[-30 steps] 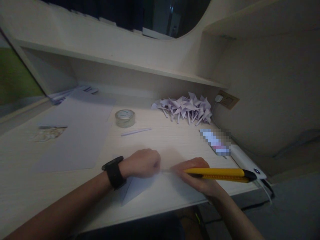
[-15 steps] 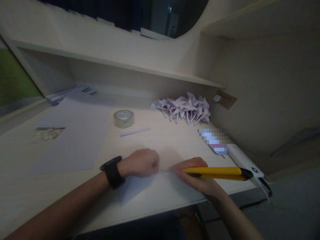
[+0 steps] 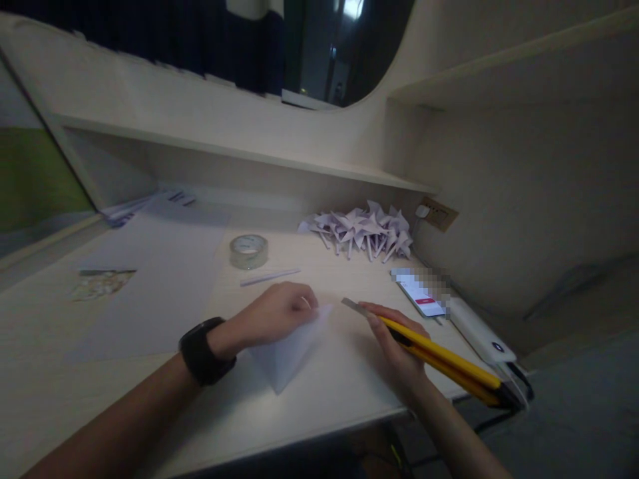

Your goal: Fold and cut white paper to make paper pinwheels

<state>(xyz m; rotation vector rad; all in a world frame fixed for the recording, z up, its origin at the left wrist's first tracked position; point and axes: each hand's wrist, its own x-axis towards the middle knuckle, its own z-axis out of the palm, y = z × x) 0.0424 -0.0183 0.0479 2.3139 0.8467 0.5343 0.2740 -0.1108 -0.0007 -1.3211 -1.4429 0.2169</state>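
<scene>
Folded white paper (image 3: 287,359) is in front of the clear tape roll (image 3: 248,259), pinched in the left hand (image 3: 277,313). Front-right of the roll, the right hand (image 3: 399,366) grips a yellow snap-off cutter (image 3: 444,359), blade bare. A paper stick (image 3: 269,277) lies just before the roll, paper pinwheels (image 3: 359,226) to its right, white sheets (image 3: 164,293) left.

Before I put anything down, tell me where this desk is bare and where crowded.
Bare desk lies between the paper stick, the pinwheels and the phone. Another patch sits near the front edge, between the folded paper and the right hand. It is crowded along the right, phone close to a white box, and left, under paper sheets.
</scene>
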